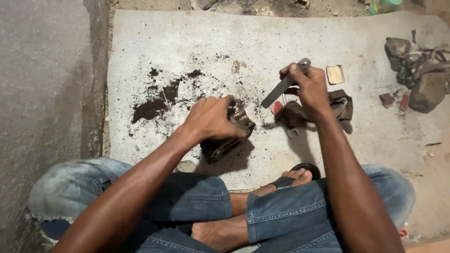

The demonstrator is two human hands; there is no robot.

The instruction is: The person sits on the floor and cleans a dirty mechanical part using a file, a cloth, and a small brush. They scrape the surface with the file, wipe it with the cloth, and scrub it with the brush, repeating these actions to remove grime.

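Head view: a dark, dirty metal part is held down on the grey mat by the left hand, fingers wrapped over it. A flat metal tool is pinched in the right hand, lifted just beside it. Scraping seems under way; the tool must be brought onto the part. Black dirt and a rag lie near.

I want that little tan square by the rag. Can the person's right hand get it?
Probably yes. The right hand is beside the tan square piece, with only bare mat between them. But it is gripping a flat metal tool, so its fingers are busy.
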